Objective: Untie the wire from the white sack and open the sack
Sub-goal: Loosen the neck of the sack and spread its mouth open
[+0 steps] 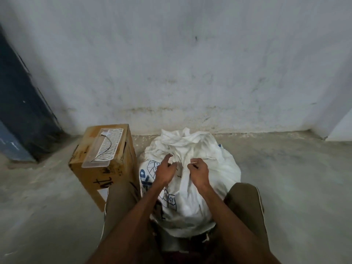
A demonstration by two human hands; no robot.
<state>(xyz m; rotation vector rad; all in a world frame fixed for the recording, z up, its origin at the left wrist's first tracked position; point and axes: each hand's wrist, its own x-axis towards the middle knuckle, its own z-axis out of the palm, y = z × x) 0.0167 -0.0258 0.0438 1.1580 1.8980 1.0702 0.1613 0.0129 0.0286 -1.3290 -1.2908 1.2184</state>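
L hand point(165, 172) fingers part-spread on sack point(202, 187) neck, wire point(178, 175) just right of it, R hand point(197, 169) pinched shut on cloth fold beyond wire; risk: thin wire slips/pricks if pulled w/o untwisting.

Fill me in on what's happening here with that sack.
A person sits on the floor with a white sack between their knees, both hands at its bunched neck. The left hand has loosely spread fingers on the cloth; the right hand pinches a fold. A dark strand, probably the wire, shows between them. The sack's mouth is not yet open. A cardboard box stands beside it.
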